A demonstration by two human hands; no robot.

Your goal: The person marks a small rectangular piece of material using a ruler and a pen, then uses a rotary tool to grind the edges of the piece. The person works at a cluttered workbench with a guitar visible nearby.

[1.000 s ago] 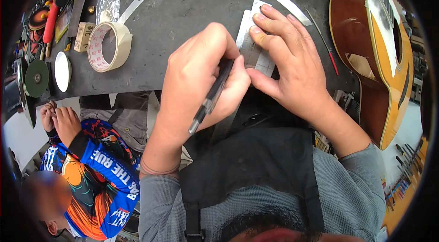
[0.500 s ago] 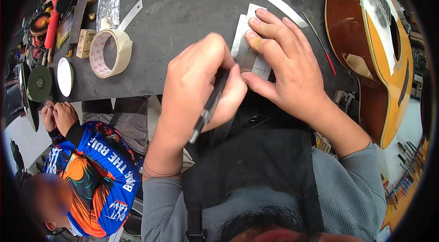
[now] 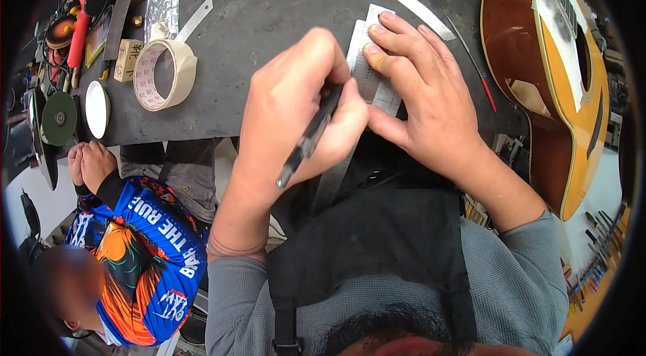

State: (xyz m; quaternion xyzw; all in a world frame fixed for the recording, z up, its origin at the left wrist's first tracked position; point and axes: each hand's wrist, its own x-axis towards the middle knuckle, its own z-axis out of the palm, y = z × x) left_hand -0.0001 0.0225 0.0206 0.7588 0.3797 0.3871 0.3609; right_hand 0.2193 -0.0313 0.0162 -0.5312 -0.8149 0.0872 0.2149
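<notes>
The left hand (image 3: 291, 103) has its fingers round a pen (image 3: 309, 136), beside a ruler (image 3: 368, 79), which lies on the table (image 3: 269, 13) along a white strip (image 3: 356, 43). The right hand (image 3: 427, 97) rests slightly spread fingers on the ruler.

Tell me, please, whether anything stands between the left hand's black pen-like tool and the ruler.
Nothing visible blocks the left hand or its tool: only a pale strip shows left of the ruler, which the right hand partly covers. The tool's tip is hidden.
</notes>
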